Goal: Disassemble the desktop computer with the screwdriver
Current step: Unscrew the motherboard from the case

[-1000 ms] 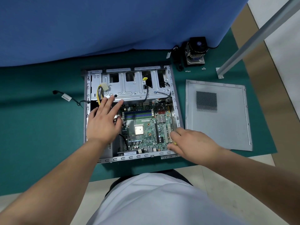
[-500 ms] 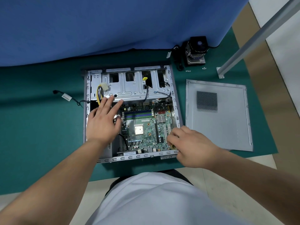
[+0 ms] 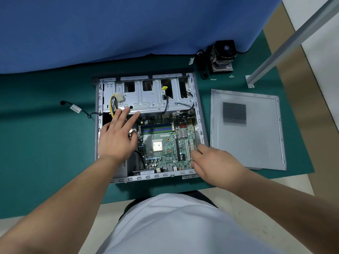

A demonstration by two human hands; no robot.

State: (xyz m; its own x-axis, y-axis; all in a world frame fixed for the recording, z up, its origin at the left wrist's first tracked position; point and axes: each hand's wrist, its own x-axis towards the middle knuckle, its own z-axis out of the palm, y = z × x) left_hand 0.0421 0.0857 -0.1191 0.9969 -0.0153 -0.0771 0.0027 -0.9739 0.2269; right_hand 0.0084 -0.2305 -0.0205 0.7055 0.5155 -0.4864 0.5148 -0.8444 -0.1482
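The open desktop case (image 3: 157, 177) lies flat on the green mat, its green motherboard (image 3: 165, 143) exposed. My left hand (image 3: 117, 138) rests flat inside the left part of the case, fingers straight, with the fingertips at the edge of the silver drive cage (image 3: 146, 101). My right hand (image 3: 218, 162) is over the board's near right corner, fingers curled downward around the screwdriver. The hand hides the tool almost wholly.
The removed side panel (image 3: 256, 140) lies right of the case. A CPU cooler (image 3: 222, 55) and loose screws (image 3: 213, 79) sit at the back right. A black cable (image 3: 75, 108) trails left of the case. A slanted metal post (image 3: 286, 46) stands at the right; blue cloth hangs behind.
My right hand has shifted slightly left and turned over the board's near right corner; a yellow handle tip seen under it before is now covered. My left hand has stayed in place.
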